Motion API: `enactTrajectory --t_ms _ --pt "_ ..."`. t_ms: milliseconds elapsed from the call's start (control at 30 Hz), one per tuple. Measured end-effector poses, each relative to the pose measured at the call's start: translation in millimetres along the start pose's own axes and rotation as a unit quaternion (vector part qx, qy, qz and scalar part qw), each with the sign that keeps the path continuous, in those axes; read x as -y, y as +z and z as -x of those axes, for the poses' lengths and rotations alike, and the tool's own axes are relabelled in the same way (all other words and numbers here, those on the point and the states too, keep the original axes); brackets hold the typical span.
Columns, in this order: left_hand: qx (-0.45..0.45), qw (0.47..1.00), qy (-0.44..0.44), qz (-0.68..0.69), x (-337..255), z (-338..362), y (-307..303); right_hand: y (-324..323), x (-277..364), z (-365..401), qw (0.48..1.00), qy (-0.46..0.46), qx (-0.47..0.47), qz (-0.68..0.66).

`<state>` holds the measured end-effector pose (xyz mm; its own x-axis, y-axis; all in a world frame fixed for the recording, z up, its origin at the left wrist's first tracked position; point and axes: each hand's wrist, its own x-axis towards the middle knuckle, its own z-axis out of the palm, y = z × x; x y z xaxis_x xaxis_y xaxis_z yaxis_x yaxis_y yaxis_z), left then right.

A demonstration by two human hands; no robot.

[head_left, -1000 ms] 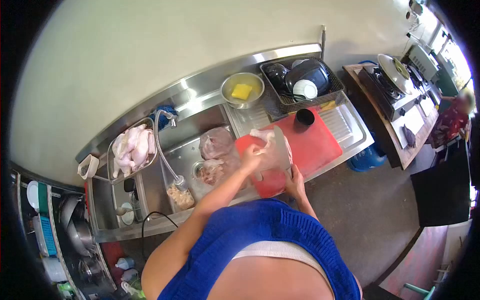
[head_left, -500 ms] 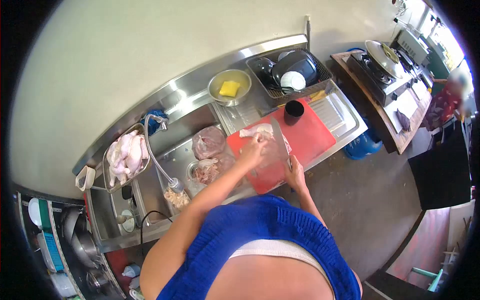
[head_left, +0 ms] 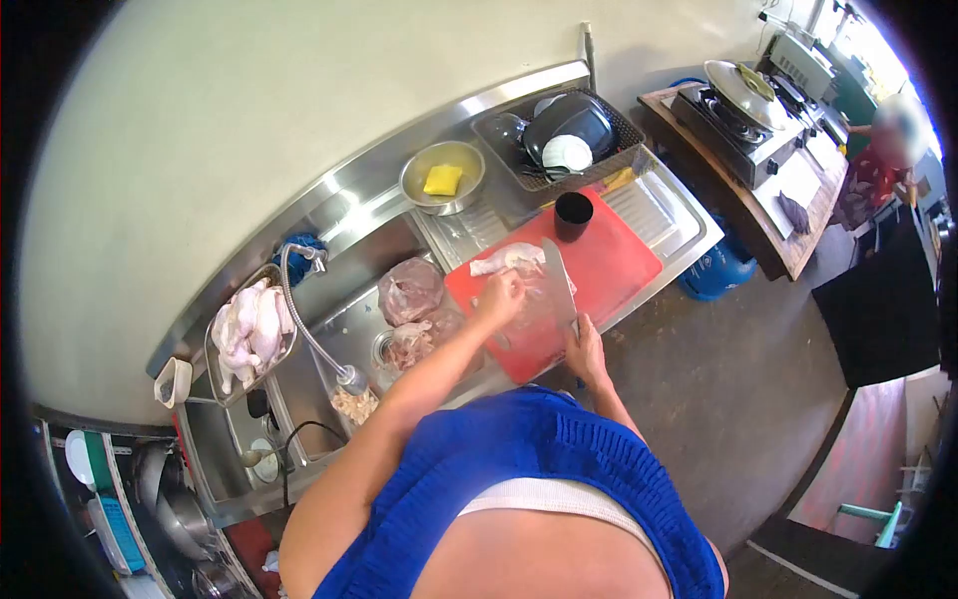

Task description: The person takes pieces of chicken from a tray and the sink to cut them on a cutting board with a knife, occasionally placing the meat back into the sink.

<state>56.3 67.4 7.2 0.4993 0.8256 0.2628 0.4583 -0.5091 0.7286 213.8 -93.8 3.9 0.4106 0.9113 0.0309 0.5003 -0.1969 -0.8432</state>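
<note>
A red cutting board (head_left: 624,255) lies on the steel counter, with a piece of raw chicken (head_left: 507,259) on it that looks like a leg. The closed fingers of my left hand (head_left: 502,293) are at the near edge of this chicken. My right hand (head_left: 586,351) grips the handle of a broad cleaver (head_left: 552,290), its blade over the board just right of the chicken. More meat shows behind the blade, partly hidden. A black cup (head_left: 573,217) stands on the board's far side.
Left of the board, the sink (head_left: 344,334) holds bagged meat (head_left: 410,291) and a faucet hose (head_left: 324,349). Whole chickens (head_left: 249,329) fill a tray. Behind are a steel bowl (head_left: 417,194) with a yellow sponge and a dish rack (head_left: 629,150). A person (head_left: 883,165) stands near the stove (head_left: 733,125).
The view has shifted slightly. My left hand has drawn back a little toward me along the chicken's near edge. My right hand keeps the cleaver in nearly the same place.
</note>
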Motion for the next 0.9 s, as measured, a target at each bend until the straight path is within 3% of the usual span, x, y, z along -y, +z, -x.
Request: enactTrajectory --t_ms 133,200,333,433,467,533,633,700,833,900 --pt "-0.019 0.997 -0.023 0.067 24.4 -2.1 9.5 -2.7 7.8 1.5 0.998 -0.057 -0.036 0.007" --pt "0.001 0.995 -0.052 0.081 31.5 -2.6 5.9 -9.2 12.9 11.6 0.996 0.067 0.044 -0.050" --pt "0.009 0.986 -0.102 0.130 25.0 1.8 -1.3 -15.1 14.5 35.4 0.992 0.067 0.081 -0.067" --pt "0.005 0.976 -0.146 0.158 24.7 8.5 3.9 -17.9 14.2 45.0 0.995 0.062 0.076 -0.001" --pt "0.007 0.976 -0.146 0.159 25.0 11.5 7.4 -18.9 12.1 46.0 0.995 0.062 0.084 0.006" --pt "-0.071 0.986 -0.084 0.125 29.9 16.5 14.7 -22.6 19.4 46.5 0.994 0.060 0.091 0.012" --pt "-0.048 0.981 -0.151 0.114 31.3 22.8 14.2 -26.7 29.0 50.7 0.996 0.008 0.080 -0.022" --pt "-0.062 0.980 -0.151 0.118 25.9 27.2 12.0 -28.0 28.8 51.5 0.991 0.007 0.137 0.001" --pt "-0.097 0.977 -0.159 0.102 20.7 31.3 14.3 -23.6 28.3 50.4 0.991 -0.012 0.131 0.002" --pt "-0.109 0.979 -0.149 0.083 25.0 32.7 18.9 -21.0 35.9 48.6 0.989 0.025 0.146 0.029"
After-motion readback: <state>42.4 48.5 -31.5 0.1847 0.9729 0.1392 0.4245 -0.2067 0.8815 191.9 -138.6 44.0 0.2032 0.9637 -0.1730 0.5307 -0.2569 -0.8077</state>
